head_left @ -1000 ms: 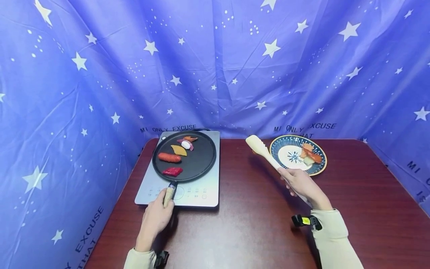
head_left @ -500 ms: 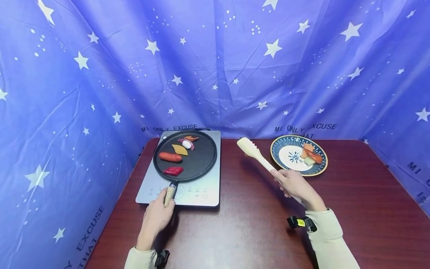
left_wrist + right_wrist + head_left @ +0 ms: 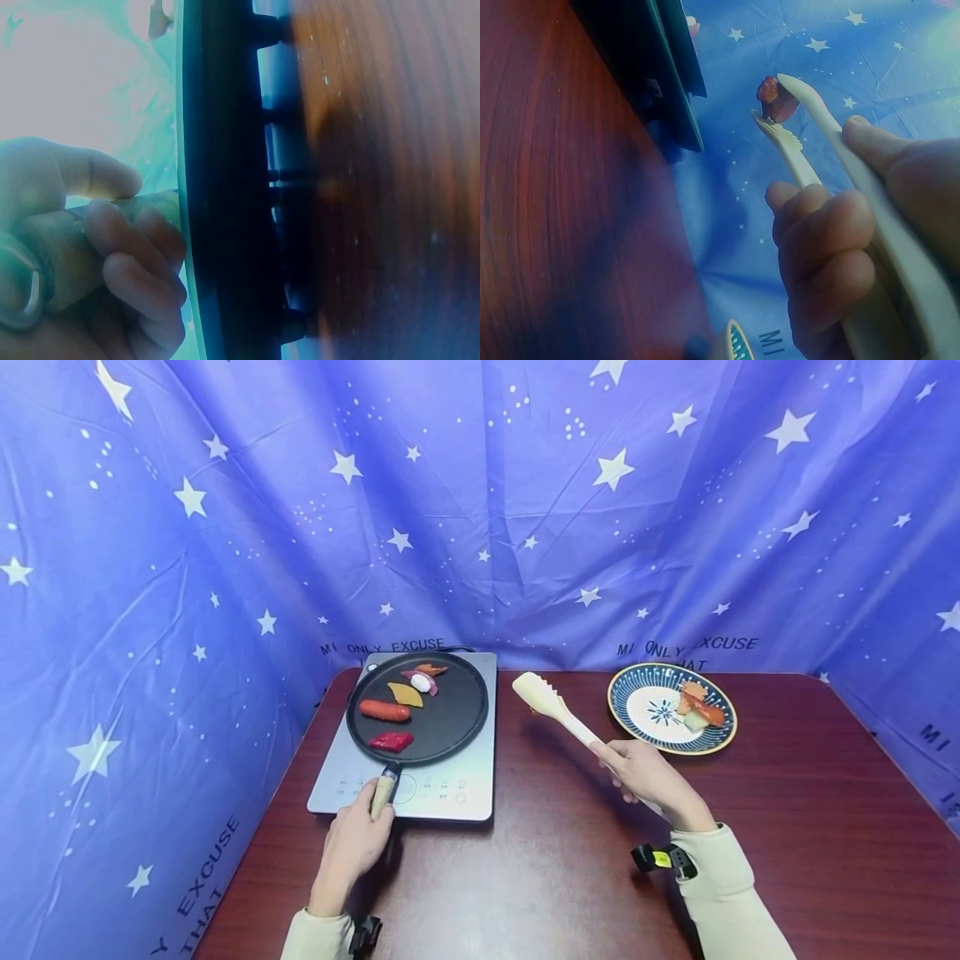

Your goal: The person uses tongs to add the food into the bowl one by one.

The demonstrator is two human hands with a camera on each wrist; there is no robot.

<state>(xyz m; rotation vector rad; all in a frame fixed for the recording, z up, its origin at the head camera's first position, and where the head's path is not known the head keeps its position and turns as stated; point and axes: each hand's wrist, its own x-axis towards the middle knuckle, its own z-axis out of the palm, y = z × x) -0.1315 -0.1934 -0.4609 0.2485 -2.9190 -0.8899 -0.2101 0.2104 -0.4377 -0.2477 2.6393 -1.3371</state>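
Observation:
My left hand grips the pale wooden handle of a round black frying pan. In the pan lie a sausage, a glossy red piece, a yellow piece, a purple-and-white piece and an orange-brown piece. My right hand holds cream-coloured tongs above the table, between pan and plate. In the right wrist view, thumb and fingers squeeze the tongs' two arms, and a reddish-brown piece of food is caught between the tips.
The pan sits on a silver induction cooktop at the table's left. A blue-patterned plate stands at the back right, with several food pieces on its right side. A starry blue curtain encloses the dark red table.
My right hand has carried the tongs leftward, away from the plate and toward the pan. The left hand keeps its grip on the handle. The whole view has shifted slightly.

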